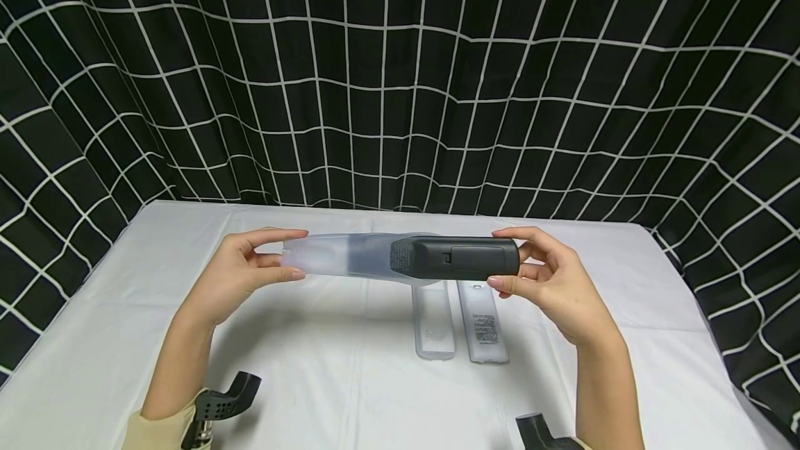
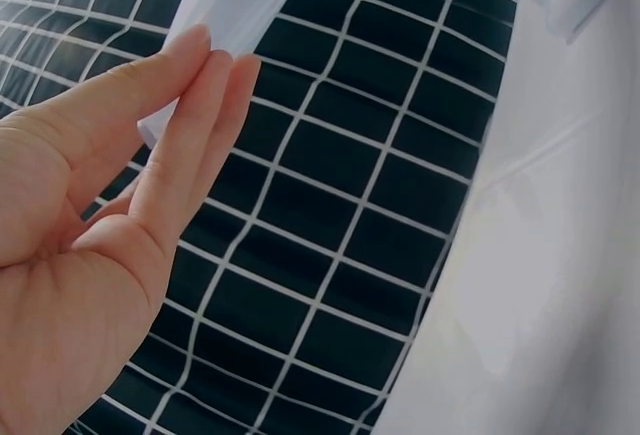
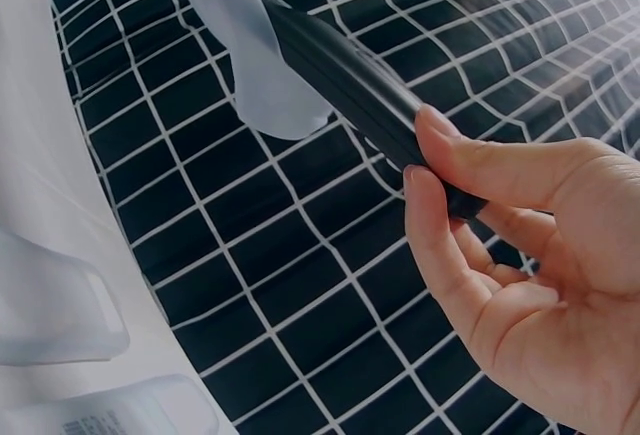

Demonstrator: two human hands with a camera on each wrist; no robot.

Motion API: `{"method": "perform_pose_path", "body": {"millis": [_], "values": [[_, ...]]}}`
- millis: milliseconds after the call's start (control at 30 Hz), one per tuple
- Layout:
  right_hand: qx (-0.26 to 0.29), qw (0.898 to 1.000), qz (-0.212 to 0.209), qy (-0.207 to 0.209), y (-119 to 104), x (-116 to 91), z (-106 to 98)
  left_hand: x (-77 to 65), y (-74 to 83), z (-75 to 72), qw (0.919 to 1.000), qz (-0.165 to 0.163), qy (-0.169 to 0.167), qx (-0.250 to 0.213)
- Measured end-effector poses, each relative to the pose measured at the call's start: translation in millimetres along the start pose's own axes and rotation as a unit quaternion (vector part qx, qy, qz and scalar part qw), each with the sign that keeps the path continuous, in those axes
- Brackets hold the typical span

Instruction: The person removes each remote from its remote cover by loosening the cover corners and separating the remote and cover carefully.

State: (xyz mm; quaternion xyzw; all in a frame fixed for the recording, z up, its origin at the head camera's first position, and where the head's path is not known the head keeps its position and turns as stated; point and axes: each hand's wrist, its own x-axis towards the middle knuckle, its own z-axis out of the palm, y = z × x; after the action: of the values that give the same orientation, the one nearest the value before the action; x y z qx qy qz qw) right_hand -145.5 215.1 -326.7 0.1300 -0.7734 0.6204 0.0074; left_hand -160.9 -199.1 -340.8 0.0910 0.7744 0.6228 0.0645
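A black remote control, its battery-cover side showing, lies partly inside a translucent silicone sleeve. Both are held level above the table. My left hand pinches the closed-looking far-left end of the sleeve between thumb and fingers. At the other end, my right hand grips the bare end of the remote by its edges. In the right wrist view, the sleeve's wide mouth flares around the dark remote. The left wrist view has the sleeve between the fingertips.
On the white-covered table, below the held remote, lie a translucent cover and a pale, sleeved remote with a printed label, side by side. A black curtain with a white grid hangs behind and at the sides.
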Motion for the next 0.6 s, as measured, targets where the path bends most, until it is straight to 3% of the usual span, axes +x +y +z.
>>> {"method": "perform_pose_path", "body": {"millis": [433,600], "values": [[0.013,1.000,-0.009,0.000,1.8,-0.7,-2.7,-2.3,1.6,-2.4,0.9998,0.000,0.006,0.017],[0.021,1.000,-0.016,-0.003,2.2,-0.2,-3.0,-1.5,0.8,-1.9,1.0000,-0.002,-0.004,0.001]]}}
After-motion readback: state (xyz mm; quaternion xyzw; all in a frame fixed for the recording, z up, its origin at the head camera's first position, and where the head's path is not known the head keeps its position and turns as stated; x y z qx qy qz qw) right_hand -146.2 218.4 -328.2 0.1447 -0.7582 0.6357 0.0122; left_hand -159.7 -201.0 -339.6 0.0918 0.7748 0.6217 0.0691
